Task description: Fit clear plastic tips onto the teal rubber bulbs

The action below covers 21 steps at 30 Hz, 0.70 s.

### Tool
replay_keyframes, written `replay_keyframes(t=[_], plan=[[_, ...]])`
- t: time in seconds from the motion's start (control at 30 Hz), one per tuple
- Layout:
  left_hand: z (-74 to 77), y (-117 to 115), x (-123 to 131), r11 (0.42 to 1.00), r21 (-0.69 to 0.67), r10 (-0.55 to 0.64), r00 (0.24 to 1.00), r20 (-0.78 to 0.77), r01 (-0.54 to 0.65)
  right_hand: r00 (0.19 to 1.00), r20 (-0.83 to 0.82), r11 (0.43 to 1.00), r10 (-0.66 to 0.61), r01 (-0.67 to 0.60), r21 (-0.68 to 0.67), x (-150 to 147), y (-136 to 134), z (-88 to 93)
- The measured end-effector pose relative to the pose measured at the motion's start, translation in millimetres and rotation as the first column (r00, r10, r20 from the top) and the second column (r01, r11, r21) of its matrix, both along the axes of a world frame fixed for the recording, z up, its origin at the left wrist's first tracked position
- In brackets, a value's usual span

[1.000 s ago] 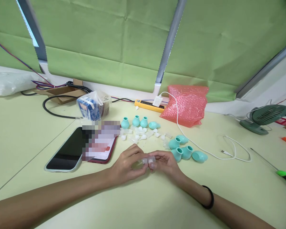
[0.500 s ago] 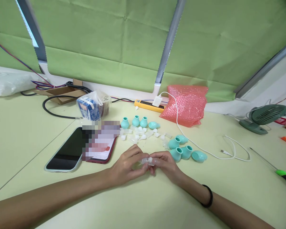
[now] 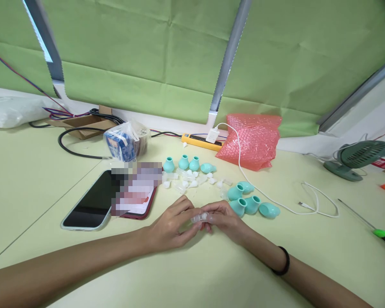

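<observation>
Above the table's near middle, both hands meet at a small clear plastic tube (image 3: 196,218) with a white tip. My left hand (image 3: 173,224) is closed on its left end between thumb and fingers. At the other end, my right hand (image 3: 226,220) pinches it, and its fingers hide part of the piece. Just beyond them lie several white tips (image 3: 193,183) and clear tube pieces (image 3: 180,187) in a loose cluster. Teal rubber bulbs (image 3: 184,162) stand behind that cluster. More teal bulbs (image 3: 252,205) sit right beside my right hand, some upright and some on their sides.
Two phones, one dark (image 3: 90,203) and one lit (image 3: 141,196), lie to the left. Behind are a plastic-wrapped blue packet (image 3: 122,143), a yellow power strip (image 3: 197,141) and a red bubble-wrap bag (image 3: 252,141). A white cable (image 3: 269,201), screwdriver (image 3: 380,233) and green fan (image 3: 359,156) are rightward.
Both hands stay together on the clear tube, which has turned slightly in the fingers. The whole view has shifted a little; the things on the table lie as before.
</observation>
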<state>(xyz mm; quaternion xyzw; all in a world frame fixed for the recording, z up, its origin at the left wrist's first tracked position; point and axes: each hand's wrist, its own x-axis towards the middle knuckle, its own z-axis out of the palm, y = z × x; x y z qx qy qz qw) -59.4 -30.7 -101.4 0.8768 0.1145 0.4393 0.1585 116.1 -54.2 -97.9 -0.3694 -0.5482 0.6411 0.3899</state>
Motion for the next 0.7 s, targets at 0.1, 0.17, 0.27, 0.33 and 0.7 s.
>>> replay_keyframes(t=[0.1, 0.17, 0.27, 0.33, 0.7], plan=[[1.1, -1, 0, 1.000, 0.002, -0.002, 1.000, -0.004, 0.002, 0.999, -0.033, 1.000, -0.019, 0.020, 0.010, 0, -1, -2.3], [1.5, -1, 1, 1.000, 0.015, -0.004, 1.000, -0.005, 0.005, 0.998, -0.061, 1.000, -0.024, 0.025, 0.013, 0, -1, -2.8], [0.4, 0, 0, 1.000, 0.030, -0.001, 1.000, -0.011, 0.001, 0.998, -0.069, 1.000, -0.012, 0.011, -0.012, 0, -1, -0.7], [-1.1, 1, 0, 1.000, 0.031, 0.002, 1.000, -0.016, -0.001, 0.998, -0.066, 0.999, -0.010, 0.007, -0.052, 0, 0, 2.4], [-5.9, 4, 0, 0.997, 0.070, 0.035, 0.999, -0.026, -0.033, 0.998, 0.051, 0.999, -0.039, 0.039, -0.001, -2, 0, 2.2]])
